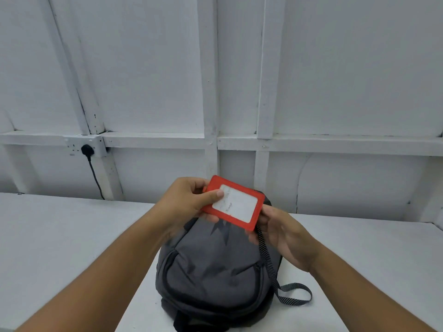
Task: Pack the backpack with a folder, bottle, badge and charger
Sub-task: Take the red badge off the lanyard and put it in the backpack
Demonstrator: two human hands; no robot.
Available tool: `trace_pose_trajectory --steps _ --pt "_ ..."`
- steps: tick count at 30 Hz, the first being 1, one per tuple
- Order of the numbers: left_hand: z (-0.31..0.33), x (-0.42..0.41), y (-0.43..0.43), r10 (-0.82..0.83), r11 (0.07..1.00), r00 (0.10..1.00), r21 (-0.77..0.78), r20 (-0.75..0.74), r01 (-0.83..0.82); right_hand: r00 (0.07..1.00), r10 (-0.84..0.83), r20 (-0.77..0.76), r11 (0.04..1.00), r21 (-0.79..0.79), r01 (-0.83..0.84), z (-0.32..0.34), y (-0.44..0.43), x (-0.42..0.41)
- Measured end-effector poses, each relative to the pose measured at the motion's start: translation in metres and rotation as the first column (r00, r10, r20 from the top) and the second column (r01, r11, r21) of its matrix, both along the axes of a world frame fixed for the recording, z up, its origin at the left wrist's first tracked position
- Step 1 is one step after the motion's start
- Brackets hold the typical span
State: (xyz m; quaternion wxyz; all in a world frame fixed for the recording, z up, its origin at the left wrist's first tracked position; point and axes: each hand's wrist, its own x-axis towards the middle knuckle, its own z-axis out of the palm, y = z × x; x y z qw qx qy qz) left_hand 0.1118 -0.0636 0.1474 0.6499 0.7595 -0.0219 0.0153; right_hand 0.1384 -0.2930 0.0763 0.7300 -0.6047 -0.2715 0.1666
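One white table (72, 236) carries one grey backpack (211, 267) at its near edge, and above the pack the left hand (189, 200) and right hand (285, 236) both pinch one red badge (236, 202), its striped lanyard (271, 262) seemingly trailing down.

Setting: plain utility or workshop-type room; exact kind unclear. Evidence: white-painted panel wall (148, 68) with exposed timber battens, surface-mounted double socket (85, 145) with black plug (86, 148), bare white table (48, 236)
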Motion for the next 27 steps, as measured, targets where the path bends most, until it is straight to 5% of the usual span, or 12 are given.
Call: trace_pose_trajectory --steps 4,9,18,23,27 --pt "0.005 -0.002 0.001 -0.039 0.956 0.998 -0.291 -0.053 0.022 0.994 -0.1 0.044 0.995 -0.014 0.101 -0.003 0.011 0.004" --pt "0.001 0.004 -0.007 0.004 0.909 1.0 -0.417 0.018 0.004 0.954 -0.217 0.205 0.951 -0.176 0.255 -0.006 0.04 -0.005" --pt "-0.016 0.016 0.001 0.195 0.977 0.944 -0.135 0.266 -0.164 0.992 -0.126 -0.03 0.986 -0.113 0.122 0.001 0.061 -0.027" --pt "-0.03 0.023 0.015 0.177 0.967 0.877 0.085 0.446 -0.239 0.985 -0.024 -0.169 1.0 0.002 0.025 0.03 0.057 -0.039" --pt "-0.043 0.017 0.021 0.126 0.958 0.882 0.175 0.454 -0.227 0.982 0.071 -0.175 0.993 0.109 -0.052 0.071 0.052 -0.036"
